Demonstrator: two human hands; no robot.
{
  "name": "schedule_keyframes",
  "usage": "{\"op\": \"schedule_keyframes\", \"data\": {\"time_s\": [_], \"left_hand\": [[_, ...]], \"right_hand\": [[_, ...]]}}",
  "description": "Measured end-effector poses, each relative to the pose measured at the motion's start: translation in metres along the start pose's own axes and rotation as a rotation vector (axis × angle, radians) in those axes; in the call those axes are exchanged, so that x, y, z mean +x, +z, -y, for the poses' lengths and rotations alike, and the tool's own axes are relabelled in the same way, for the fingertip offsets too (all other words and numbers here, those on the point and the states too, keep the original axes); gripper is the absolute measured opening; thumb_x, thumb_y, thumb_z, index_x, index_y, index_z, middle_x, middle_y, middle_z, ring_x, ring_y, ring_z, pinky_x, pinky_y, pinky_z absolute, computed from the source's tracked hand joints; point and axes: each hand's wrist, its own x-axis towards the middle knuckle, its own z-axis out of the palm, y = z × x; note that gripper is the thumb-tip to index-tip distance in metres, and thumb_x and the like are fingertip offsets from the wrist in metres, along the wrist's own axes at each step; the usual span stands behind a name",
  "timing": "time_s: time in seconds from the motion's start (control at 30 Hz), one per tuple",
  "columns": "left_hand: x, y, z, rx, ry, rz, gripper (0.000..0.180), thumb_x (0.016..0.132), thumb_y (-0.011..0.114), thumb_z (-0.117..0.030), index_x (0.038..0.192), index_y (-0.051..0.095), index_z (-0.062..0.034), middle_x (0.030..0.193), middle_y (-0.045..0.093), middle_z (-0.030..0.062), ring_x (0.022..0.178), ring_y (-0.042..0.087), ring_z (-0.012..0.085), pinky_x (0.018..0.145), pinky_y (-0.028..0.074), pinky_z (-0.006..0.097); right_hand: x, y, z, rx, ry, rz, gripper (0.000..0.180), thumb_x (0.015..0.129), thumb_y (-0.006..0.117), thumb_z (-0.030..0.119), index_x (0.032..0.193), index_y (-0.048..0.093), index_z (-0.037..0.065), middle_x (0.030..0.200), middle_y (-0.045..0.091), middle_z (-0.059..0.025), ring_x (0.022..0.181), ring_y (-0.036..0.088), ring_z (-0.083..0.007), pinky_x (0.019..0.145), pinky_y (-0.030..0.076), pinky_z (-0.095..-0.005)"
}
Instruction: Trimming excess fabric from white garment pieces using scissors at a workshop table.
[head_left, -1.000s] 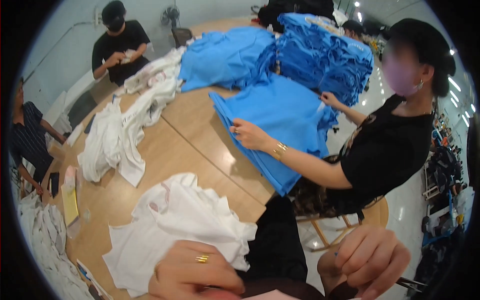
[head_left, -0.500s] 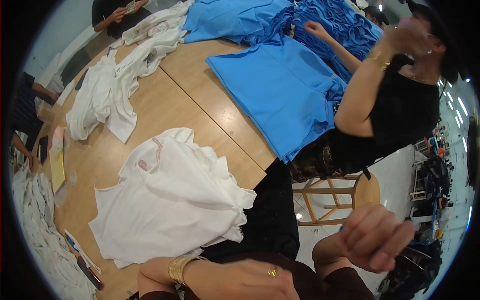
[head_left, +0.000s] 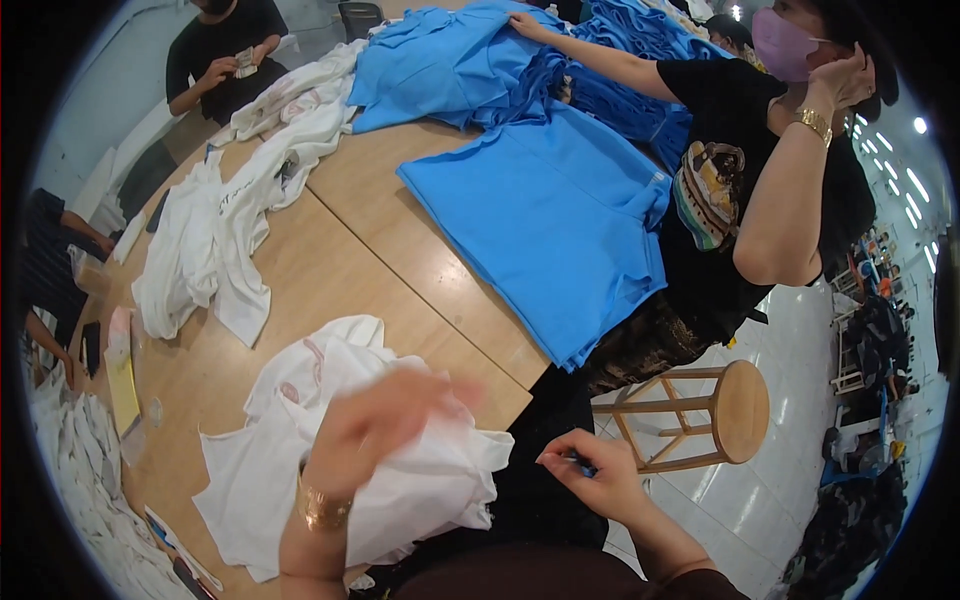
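**Hands over a white shirt at the near edge**

The left hand [head_left: 385, 420], blurred, hovers over the crumpled white shirt [head_left: 300, 470] lying at the near edge of the wooden surface [head_left: 380, 260]; its fingers look loosely spread, holding nothing that can be made out. The shirt sits directly beneath and to the left of that hand, its long axis running from the near-left corner toward the middle. The right hand [head_left: 595, 475] is off the surface edge, apart from the shirt, fingers pinched on a small blue object [head_left: 582, 462], too small to identify. The left hand is nearer. Farther along, another person spreads a blue shirt [head_left: 540, 215]. No containers are visible.
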Motion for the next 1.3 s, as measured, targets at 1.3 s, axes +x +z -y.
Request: {"op": "schedule_keyframes", "data": {"time_s": [1.3], "left_hand": [[0.242, -0.057, 0.240, 1.192, 0.242, -0.366, 0.019, 0.085, 0.057, -0.020, 0.099, 0.067, -0.0116, 0.091, 0.056, 0.0077, 0.091, 0.056, 0.0239, 0.096, 0.038, 0.044]], "right_hand": [[0.067, 0.027, -0.035, -0.045, 0.187, 0.385, 0.021, 0.082, 0.067, 0.015, 0.099, 0.061, 0.004, 0.087, 0.068, -0.0086, 0.079, 0.068, -0.0207, 0.069, 0.053, -0.0275]]}}
